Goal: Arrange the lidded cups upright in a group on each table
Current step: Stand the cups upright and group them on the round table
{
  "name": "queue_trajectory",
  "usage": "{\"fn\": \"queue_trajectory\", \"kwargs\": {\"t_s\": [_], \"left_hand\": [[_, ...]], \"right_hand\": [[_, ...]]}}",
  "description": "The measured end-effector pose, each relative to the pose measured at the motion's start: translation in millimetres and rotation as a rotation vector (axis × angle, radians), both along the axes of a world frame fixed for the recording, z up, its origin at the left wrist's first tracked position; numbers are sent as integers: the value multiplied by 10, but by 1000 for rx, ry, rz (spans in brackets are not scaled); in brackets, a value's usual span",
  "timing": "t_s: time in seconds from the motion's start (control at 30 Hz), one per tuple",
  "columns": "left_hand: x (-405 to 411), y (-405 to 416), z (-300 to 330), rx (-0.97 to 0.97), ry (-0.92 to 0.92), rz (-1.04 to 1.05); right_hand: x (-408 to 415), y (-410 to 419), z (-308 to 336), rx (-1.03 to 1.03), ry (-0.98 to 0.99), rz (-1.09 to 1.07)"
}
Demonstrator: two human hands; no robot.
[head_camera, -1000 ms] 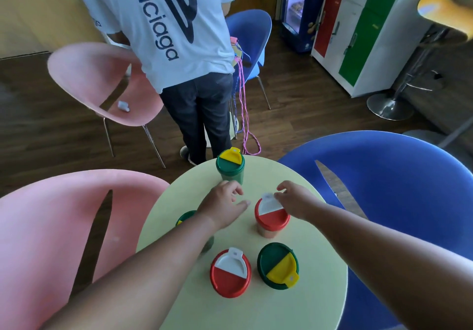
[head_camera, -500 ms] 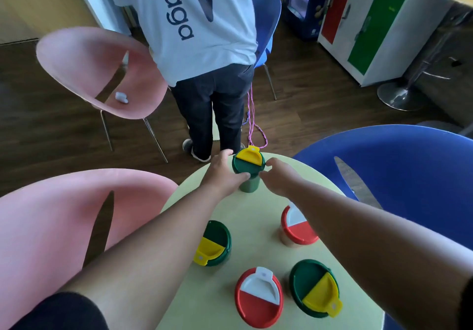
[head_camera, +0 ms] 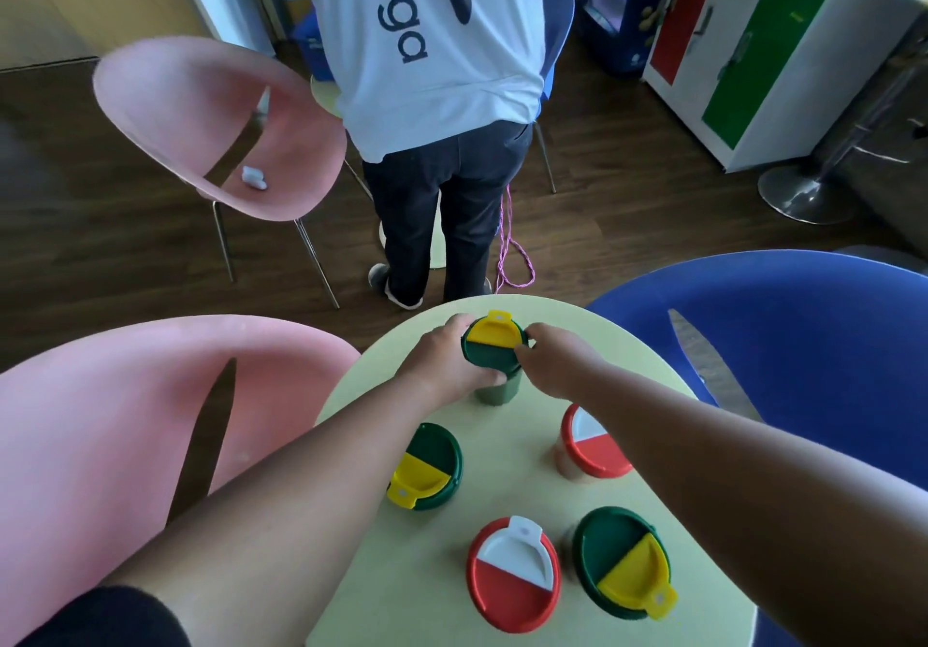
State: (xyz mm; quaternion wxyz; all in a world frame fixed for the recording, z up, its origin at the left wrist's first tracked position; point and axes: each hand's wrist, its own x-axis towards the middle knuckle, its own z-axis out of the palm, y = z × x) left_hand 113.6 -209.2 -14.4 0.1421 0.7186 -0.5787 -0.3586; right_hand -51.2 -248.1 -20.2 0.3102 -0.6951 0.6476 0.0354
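At the far edge of the round table (head_camera: 507, 450), the green-lidded cup (head_camera: 494, 355) is clasped upright by the left hand (head_camera: 444, 363) and right hand (head_camera: 557, 363), apparently for drawing it toward the four nearer cups.

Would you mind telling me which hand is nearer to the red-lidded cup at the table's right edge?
Right. The right hand is on the far green cup's lid, with its forearm passing over the red-lidded cup; the left hand grips that green cup's other side, farther away.
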Motion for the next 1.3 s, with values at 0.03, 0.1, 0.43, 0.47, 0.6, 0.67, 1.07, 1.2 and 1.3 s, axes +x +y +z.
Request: {"fn": "queue_trajectory", "kwargs": {"t_s": [0.03,0.1,0.43,0.47,0.6,0.67,1.07,1.2,1.3], "left_hand": [[-24,69,6,8,-27,6],[-83,220,17,17,-82,18],[-415,714,71,29,-451,-1],[-422,742,73,20,-474,-7],[-428,787,106,8,-493,-33],[-403,789,110,24,-473,-75],[141,1400,30,-146,-435,42],[176,1439,4,-4,-362,53],[194,1414,-14,-19,-305,27]], "right_hand": [[-21,46,13,9,15,25],[-69,139,36,25,45,74],[-280,434,105,-4,121,257],[-289,456,109,-9,125,271],[-313,491,122,-25,131,297],[-329,498,127,-17,125,290],[-468,578,200,-45,29,266],[-438,633,236,-97,47,305],[-430,647,228,-89,40,297]]}}
